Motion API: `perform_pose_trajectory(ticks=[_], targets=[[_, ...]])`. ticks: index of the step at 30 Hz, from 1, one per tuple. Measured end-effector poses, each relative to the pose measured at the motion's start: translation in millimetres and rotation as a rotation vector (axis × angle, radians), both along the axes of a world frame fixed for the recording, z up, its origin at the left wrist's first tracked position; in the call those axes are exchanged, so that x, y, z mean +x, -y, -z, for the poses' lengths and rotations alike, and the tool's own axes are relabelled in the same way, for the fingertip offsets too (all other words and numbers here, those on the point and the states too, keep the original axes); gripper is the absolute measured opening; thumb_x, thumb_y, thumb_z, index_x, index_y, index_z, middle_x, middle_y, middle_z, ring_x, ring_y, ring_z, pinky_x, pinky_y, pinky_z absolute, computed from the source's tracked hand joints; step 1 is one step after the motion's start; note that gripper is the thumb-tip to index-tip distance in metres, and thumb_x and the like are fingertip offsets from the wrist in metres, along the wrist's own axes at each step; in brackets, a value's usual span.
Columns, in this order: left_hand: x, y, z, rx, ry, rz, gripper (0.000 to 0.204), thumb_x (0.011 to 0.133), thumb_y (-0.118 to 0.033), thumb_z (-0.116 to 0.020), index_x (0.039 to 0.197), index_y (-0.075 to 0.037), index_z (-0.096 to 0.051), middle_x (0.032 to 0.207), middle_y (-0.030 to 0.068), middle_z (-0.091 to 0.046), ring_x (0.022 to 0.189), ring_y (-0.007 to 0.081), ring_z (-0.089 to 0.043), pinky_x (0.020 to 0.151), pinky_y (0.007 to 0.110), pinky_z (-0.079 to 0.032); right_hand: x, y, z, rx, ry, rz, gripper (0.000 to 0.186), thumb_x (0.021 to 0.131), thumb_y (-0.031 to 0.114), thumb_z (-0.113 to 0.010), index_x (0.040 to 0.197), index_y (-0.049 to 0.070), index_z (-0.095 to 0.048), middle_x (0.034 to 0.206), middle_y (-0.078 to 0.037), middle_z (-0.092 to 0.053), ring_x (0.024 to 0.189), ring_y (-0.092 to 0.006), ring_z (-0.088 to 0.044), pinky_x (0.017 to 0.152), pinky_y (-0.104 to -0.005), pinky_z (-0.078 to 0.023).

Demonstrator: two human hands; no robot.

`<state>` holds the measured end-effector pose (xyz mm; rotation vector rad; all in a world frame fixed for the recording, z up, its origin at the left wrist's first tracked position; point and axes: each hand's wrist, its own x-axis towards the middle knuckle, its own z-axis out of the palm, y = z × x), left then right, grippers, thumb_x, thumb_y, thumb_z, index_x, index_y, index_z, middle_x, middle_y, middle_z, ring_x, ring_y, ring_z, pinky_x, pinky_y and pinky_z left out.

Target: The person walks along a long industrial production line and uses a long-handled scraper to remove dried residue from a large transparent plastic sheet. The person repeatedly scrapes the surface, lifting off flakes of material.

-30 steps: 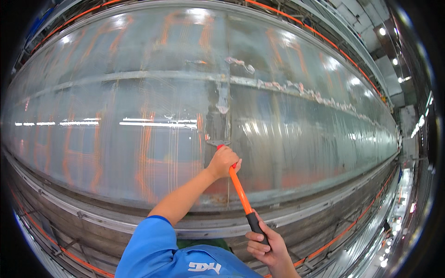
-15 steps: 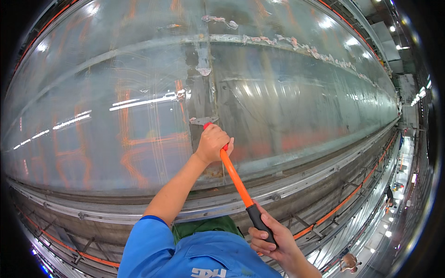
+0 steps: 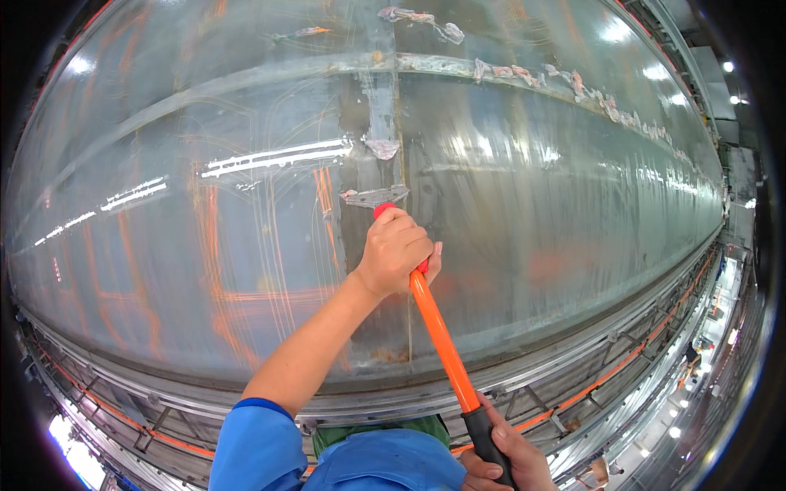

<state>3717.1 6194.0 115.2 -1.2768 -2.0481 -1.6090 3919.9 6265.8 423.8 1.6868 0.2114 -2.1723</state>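
Note:
My left hand [image 3: 397, 254] is wrapped round the red upper end of a long-handled scraper [image 3: 442, 340] with an orange shaft. The right hand [image 3: 512, 454], partly cut off by the lower edge, grips its black handle end. Ahead of my left hand, the wide scraper blade [image 3: 374, 196] lies against a large grey-green metal surface [image 3: 508, 213]. Some pinkish residue clings to the blade's left end. Farther up the same dark strip, a pale clump of residue [image 3: 381, 149] sits beyond the blade, apart from it.
A raised pale seam [image 3: 270, 72] crosses the surface, with peeled residue [image 3: 606, 105] along its right part. Orange marks [image 3: 214, 245] streak the left side. Below run a metal rail [image 3: 524, 372] and an orange pipe [image 3: 573, 398]. Bright lamps reflect in the surface.
The scraper blade has slid up the surface, closer to the pale clump, both hands moving with it. The view has shifted slightly too. Both hands keep their grip.

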Motion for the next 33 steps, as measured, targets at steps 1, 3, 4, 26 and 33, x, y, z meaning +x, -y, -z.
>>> perform_pose_trajectory(ticks=[1,3,4,26,33], targets=[[-7,-3,1,0.013,0.0,-0.017,0.031,0.07,-0.002,-0.076,0.06,-0.011,-0.049,0.06,0.0032,-0.051,0.057,0.0238,-0.049,0.067,0.038,-0.047,-7,-2,1,0.006,0.009,-0.007,0.061,0.112,0.039,-0.055,0.168,0.035,-0.031,0.072,0.0,-0.044,0.041,-0.0075,-0.032,0.04,-0.021,-0.033],[-21,-9,3,0.019,-0.008,-0.026,0.03,0.071,-0.002,-0.077,0.06,-0.011,-0.05,0.061,0.0034,-0.052,0.057,0.0236,-0.049,0.067,0.037,-0.047,-22,-8,3,0.019,0.024,-0.025,0.061,0.112,0.04,-0.055,0.168,0.034,-0.031,0.071,0.0,-0.044,0.042,-0.0072,-0.031,0.04,-0.0208,-0.032],[-28,-12,4,0.024,-0.015,-0.031,0.03,0.071,-0.002,-0.077,0.06,-0.011,-0.05,0.061,0.0034,-0.053,0.057,0.0235,-0.049,0.067,0.037,-0.048,-29,-11,5,0.021,0.012,-0.034,0.062,0.112,0.04,-0.056,0.168,0.033,-0.031,0.07,0.0,-0.044,0.042,-0.0071,-0.031,0.04,-0.0211,-0.031],[-242,-69,14,0.017,-0.199,-0.045,0.031,0.081,-0.007,-0.076,0.066,-0.01,-0.05,0.068,0.0054,-0.051,0.069,0.0298,-0.052,0.072,0.042,-0.046,-158,-82,97,-0.099,-0.406,0.135,0.048,0.117,0.038,-0.04,0.165,0.038,-0.035,0.076,0.002,-0.048,0.044,-0.0062,-0.039,0.046,-0.0262,-0.039],[-55,-5,-16,-0.128,-0.026,-0.099,0.021,0.084,-0.018,-0.083,0.078,-0.01,-0.065,0.089,0.0049,-0.067,0.088,0.0256,-0.065,0.102,0.05,-0.05,-8,-30,41,0.145,-0.133,-0.18,0.063,0.111,0.047,-0.056,0.168,0.037,-0.031,0.066,0.004,-0.043,0.042,-0.0055,-0.034,0.04,-0.0222,-0.031]])
